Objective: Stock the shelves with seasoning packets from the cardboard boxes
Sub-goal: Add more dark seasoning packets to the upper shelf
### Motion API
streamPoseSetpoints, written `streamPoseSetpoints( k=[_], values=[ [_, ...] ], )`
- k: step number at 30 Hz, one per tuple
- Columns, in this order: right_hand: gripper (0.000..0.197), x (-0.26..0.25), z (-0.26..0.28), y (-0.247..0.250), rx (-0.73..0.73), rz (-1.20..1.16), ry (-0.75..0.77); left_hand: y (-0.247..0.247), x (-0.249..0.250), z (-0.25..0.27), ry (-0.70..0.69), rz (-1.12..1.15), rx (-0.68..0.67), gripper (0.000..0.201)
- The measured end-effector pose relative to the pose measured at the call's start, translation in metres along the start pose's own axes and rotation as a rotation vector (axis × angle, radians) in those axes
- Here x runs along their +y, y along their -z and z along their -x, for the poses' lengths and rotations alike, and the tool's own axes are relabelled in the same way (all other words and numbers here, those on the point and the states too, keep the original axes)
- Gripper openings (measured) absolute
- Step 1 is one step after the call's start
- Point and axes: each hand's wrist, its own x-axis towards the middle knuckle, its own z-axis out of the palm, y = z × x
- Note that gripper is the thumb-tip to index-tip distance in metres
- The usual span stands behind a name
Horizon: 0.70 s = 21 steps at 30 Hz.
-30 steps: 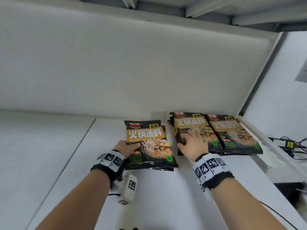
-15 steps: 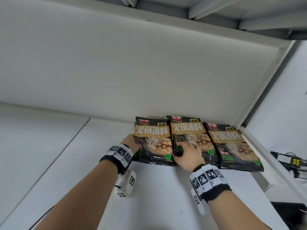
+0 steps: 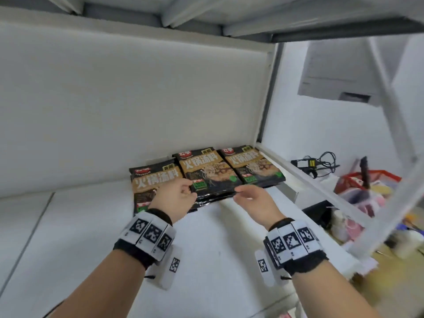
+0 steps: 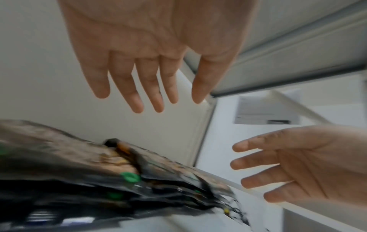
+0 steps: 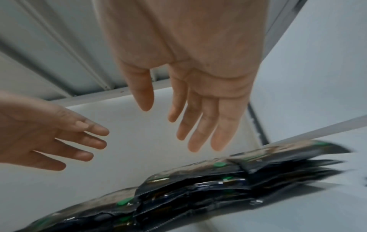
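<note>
Three stacks of black-and-gold seasoning packets lie side by side at the back right of the white shelf [image 3: 206,237]: a left stack [image 3: 153,180], a middle stack [image 3: 206,168] and a right stack [image 3: 252,164]. My left hand [image 3: 176,196] hovers over the left stack's near edge and holds nothing. My right hand [image 3: 250,198] floats just in front of the middle stack, also empty. In the left wrist view my left hand [image 4: 151,87] has straight, spread fingers above the packets [image 4: 89,172]. In the right wrist view my right hand [image 5: 190,113] is spread above the packet edges [image 5: 198,188].
The shelf's back panel [image 3: 137,99] and an upper shelf [image 3: 206,17] enclose the space. Right of the shelf's edge are a charger with cables [image 3: 309,164], a red basket [image 3: 367,180] and clutter on the floor. The shelf's left part is bare.
Both hands have let go of the packets and drawn back toward me, fingers spread. The left stack now lies beside the other two. The view has swung to the right.
</note>
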Motion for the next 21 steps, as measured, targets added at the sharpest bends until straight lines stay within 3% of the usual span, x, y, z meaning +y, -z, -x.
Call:
streamPoseSetpoints(
  k=[5,15,18,21],
  values=[
    [0.009,0.044,0.103,0.050,0.312,-0.068,-0.175,-0.051,0.057,0.038,-0.228,0.028,-0.266,0.035],
    [0.007,0.136,0.352,0.200,0.964,0.032,-0.547,-0.213,0.209,0.172,-0.563,0.225,-0.731,0.029],
    [0.008,0.167,0.413,0.236,1.090,0.049,-0.618,-0.265,0.252,0.212,-0.686,0.172,-0.824,0.032],
    [0.010,0.192,0.458,0.272,1.118,0.034,-0.676,-0.312,0.297,0.247,-0.771,0.151,-0.854,0.031]
  ],
)
